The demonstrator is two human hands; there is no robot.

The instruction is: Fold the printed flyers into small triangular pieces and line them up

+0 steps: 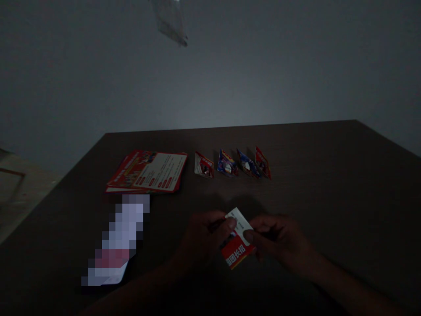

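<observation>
A small folded piece of printed paper (237, 252), red and white with large white characters, is held low over the dark table. My left hand (205, 235) pinches its left side, thumb on top. On the right edge, my right hand (279, 239) grips it with the thumb pressed on the printed face. Fingers beneath the paper are partly hidden. Beyond my hands several folded paper pieces stand in a row: a red-and-white one (204, 165), a blue-and-yellow one (226, 163), a dark blue one (248, 164) and a red one (263, 163).
A stack of red printed flyers (148, 171) lies at the table's left. Nearer me is a pixelated, bright phone-like slab (118, 241). The dark wooden table (329, 175) meets a grey wall (263, 66). A clear plastic piece (171, 22) hangs on the wall. The room is dim.
</observation>
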